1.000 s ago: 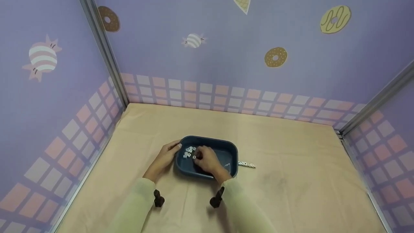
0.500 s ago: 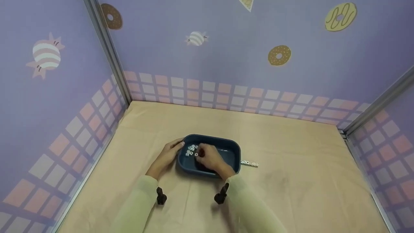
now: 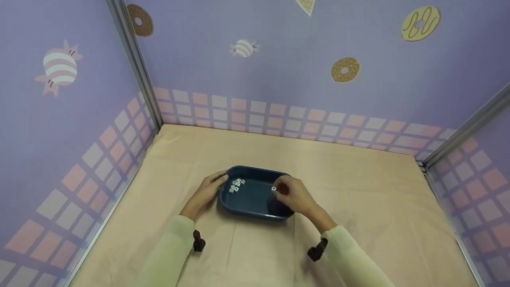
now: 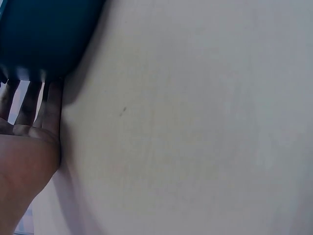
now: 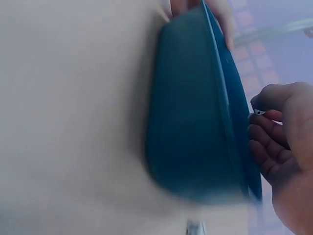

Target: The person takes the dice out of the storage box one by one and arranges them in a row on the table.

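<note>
A dark blue plastic tray point(image 3: 255, 215) with raised walls sits on the cloth. My left hand point(image 3: 205, 195) holds its left end, thumb over the rim and fingers along the outer wall; in the left wrist view these fingers lie straight against the tray. My right hand point(image 3: 295, 195) is over the tray's right end, pinching a small white die point(image 3: 273, 188) with a dark mark between thumb and index finger. Several more white dice point(image 3: 236, 185) lie clustered inside the tray at the left. In the right wrist view the pinched die point(image 5: 259, 112) shows just above the rim.
A row of dice point(image 5: 195, 227) stands on the cloth right of the tray, mostly hidden by my right wrist in the head view. Beige cloth point(image 3: 358, 223) covers the table. Purple walls point(image 3: 279, 71) with printed sweets enclose its back and sides.
My right hand has lifted away from the dice cluster and moved right, across the tray to its right end, with one die pinched. My left hand stays on the tray.
</note>
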{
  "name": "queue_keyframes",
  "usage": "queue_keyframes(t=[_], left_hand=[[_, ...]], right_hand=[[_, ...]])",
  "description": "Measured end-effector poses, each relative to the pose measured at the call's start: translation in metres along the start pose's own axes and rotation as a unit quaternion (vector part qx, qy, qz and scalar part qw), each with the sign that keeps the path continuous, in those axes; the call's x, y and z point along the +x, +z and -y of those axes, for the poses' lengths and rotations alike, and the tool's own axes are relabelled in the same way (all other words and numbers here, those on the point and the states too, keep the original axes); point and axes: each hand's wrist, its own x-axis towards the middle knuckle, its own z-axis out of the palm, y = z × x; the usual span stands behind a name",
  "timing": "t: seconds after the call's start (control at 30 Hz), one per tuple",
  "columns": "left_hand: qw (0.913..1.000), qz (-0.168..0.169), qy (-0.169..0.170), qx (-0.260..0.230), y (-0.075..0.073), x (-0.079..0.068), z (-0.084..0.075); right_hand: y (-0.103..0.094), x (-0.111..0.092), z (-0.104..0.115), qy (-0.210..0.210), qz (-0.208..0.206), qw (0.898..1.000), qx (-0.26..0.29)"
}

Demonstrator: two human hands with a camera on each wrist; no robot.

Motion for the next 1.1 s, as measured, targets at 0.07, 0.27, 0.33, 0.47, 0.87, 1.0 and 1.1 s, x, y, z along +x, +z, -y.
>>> queue_keyframes(t=[0.07, 0.27, 0.33, 0.47, 0.87, 1.0, 1.1], left_hand=[[0.9999, 0.006, -0.005, -0.012, 0.001, -0.001, 0.000], [0.9993, 0.009, -0.017, -0.031, 0.000, -0.001, 0.001], [0.9994, 0.003, -0.016, -0.030, -0.001, -0.001, 0.001], [0.9999, 0.000, -0.010, -0.008, -0.002, -0.001, 0.000], [1.0000, 0.005, 0.004, 0.007, -0.002, 0.002, 0.000], [0.9999, 0.012, 0.005, 0.004, -0.003, 0.003, 0.001], [0.9998, 0.015, 0.003, 0.013, -0.004, 0.004, 0.001]], right_hand=[[-0.015, -0.013, -0.009, 0.010, -0.015, 1.000, 0.006], [-0.048, -0.051, -0.042, 0.060, -0.058, 0.997, 0.005], [-0.055, -0.060, -0.054, 0.083, -0.071, 0.994, 0.000], [-0.061, -0.076, -0.073, 0.139, -0.078, 0.987, -0.004], [-0.057, -0.103, -0.104, 0.210, -0.041, 0.977, -0.025], [-0.056, -0.103, -0.105, 0.214, -0.033, 0.976, -0.026], [-0.055, -0.102, -0.104, 0.210, -0.028, 0.977, -0.022]])
